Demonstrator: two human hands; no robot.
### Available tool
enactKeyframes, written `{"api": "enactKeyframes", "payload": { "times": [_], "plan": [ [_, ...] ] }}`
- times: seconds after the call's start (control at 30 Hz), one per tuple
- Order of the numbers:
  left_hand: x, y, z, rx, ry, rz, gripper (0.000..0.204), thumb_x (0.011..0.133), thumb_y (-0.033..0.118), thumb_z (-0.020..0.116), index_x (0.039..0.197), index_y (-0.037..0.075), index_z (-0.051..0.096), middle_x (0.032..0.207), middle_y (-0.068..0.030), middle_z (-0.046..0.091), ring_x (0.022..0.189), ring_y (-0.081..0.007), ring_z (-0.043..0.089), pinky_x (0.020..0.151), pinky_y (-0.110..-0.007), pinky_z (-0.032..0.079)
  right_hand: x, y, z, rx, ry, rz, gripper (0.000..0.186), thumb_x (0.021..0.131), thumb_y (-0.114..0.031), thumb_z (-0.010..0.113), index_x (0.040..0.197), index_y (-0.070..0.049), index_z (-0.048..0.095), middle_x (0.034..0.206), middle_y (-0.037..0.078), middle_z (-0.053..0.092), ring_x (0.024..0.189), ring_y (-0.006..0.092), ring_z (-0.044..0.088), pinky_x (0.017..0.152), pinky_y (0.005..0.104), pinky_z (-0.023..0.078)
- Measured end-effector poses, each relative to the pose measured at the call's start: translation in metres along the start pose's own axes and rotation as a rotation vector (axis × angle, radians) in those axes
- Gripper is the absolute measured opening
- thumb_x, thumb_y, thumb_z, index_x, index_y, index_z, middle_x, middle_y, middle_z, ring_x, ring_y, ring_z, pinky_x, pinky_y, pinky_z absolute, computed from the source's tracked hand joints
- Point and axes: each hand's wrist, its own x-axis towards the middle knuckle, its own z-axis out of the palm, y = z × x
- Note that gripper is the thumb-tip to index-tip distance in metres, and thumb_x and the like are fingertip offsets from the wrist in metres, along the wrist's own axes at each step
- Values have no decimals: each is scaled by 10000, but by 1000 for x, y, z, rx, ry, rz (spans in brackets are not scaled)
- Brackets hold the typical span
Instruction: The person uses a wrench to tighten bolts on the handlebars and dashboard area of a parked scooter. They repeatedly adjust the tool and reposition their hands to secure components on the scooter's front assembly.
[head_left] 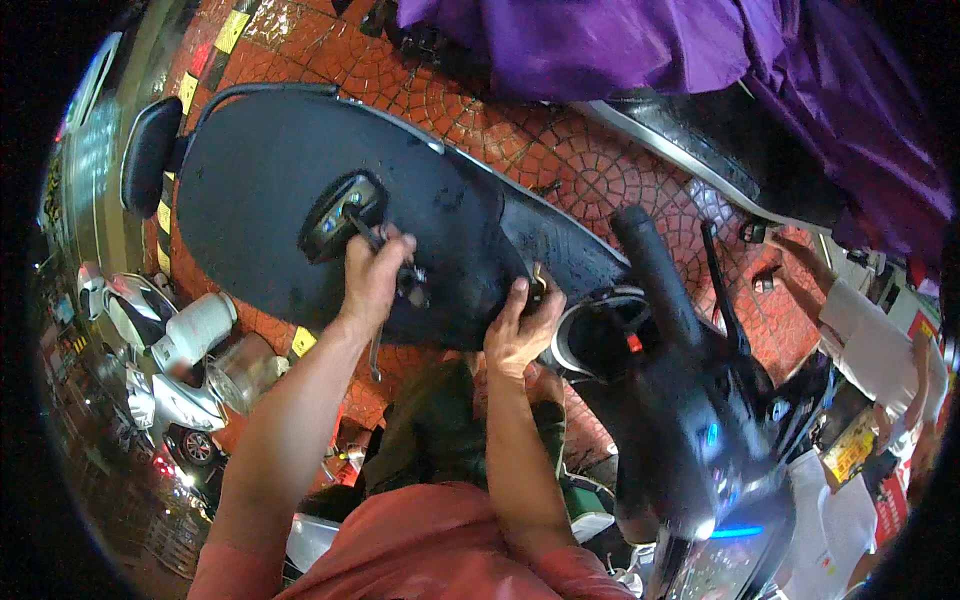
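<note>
A black scooter seat [250, 190] stretches from the left to the middle. On it lies a black oval housing [322, 228] with a shiny, greenish inner face. My left hand [372, 285] is closed on a thin dark metal tool [362, 230], whose end reaches the housing. Small dark metal pieces [412, 288] show beside its fingers, blurred. My right hand [522, 325] rests by the seat's front part, fingers curled round a small brass-coloured piece [541, 278]. Most of that piece is hidden by the fingers.
The scooter's handlebar grip [655, 270] and dark front body stand at the right. A purple cover [620, 45] drapes another vehicle at the top. Wet red paving [560, 150] lies between. Other people's arms and clothes [860, 320] appear at far right; parked scooters [140, 310] stand at left.
</note>
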Motion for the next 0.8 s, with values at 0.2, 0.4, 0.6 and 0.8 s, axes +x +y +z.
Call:
{"api": "enactKeyframes", "payload": {
  "times": [0.2,0.4,0.6,0.8],
  "plan": [
    [14,-5,-5,-38,-85,-35,185,887,181,696,751,85,617,745,50,570,714,-68,501,674,-282,398,10,-1,21,58,31,29,350,1029,-285,663,1161,39,648,1026,196,626,912,363,622,849,434,512],
    [19,1,-5,-43,-114,-62,165,871,151,703,749,92,609,742,53,547,724,-74,492,668,-307,392,16,-5,28,80,23,53,362,1016,-316,656,1144,23,653,1015,192,623,928,370,626,841,456,514],
    [20,-2,4,-16,-57,39,251,876,202,689,691,81,571,679,57,499,680,-80,472,629,-334,380,8,-7,23,-60,13,13,334,1018,-304,633,1121,14,636,1035,240,649,967,451,625,893,496,494],
    [18,-16,-7,45,-73,108,325,836,326,693,644,70,634,590,-11,563,575,-150,551,573,-391,446,-5,17,21,32,7,51,367,1034,-319,682,1208,3,645,1132,212,693,1051,384,663,960,485,521]
  ]
}}
